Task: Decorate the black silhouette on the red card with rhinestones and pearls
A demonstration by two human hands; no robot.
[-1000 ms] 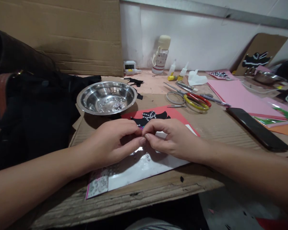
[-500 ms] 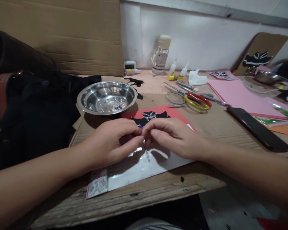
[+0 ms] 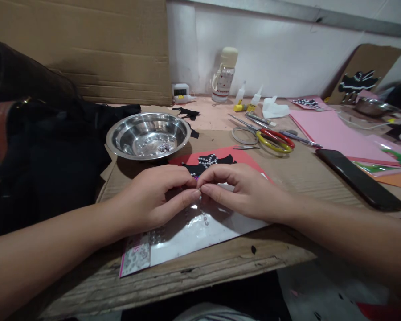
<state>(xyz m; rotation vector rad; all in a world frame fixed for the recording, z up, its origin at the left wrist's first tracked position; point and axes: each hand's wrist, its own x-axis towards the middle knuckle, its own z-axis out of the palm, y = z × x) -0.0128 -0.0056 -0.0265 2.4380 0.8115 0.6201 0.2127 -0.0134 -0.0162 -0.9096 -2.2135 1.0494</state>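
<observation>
Over the middle of the work surface, my left hand (image 3: 162, 191) and my right hand (image 3: 243, 191) meet at their fingertips. Thumb and fingers of each are pinched together; whatever lies between them is too small and hidden to name. Just beneath is a shiny clear plastic packet (image 3: 137, 254) with a pink edge, lying over a white sheet (image 3: 183, 247). Several small pearl beads (image 3: 206, 219) show in a short row below the fingertips. Beyond my hands, a black cut-out piece studded with pearls (image 3: 209, 161) rests on red paper (image 3: 250, 164), partly covered by my fingers.
A steel bowl (image 3: 111, 142) holding small beads stands at left, near dark cloth (image 3: 53, 165). Scissors (image 3: 270, 140), tweezers (image 3: 246, 147), glue bottles (image 3: 254, 101) and a drinking bottle (image 3: 224, 80) sit behind. At right are a phone (image 3: 359, 178) and pink paper (image 3: 341, 133).
My fingertips have pressed closer together, and the right thumb has shifted slightly left and down. The row of beads below looks shorter now. The surrounding objects stay put.
</observation>
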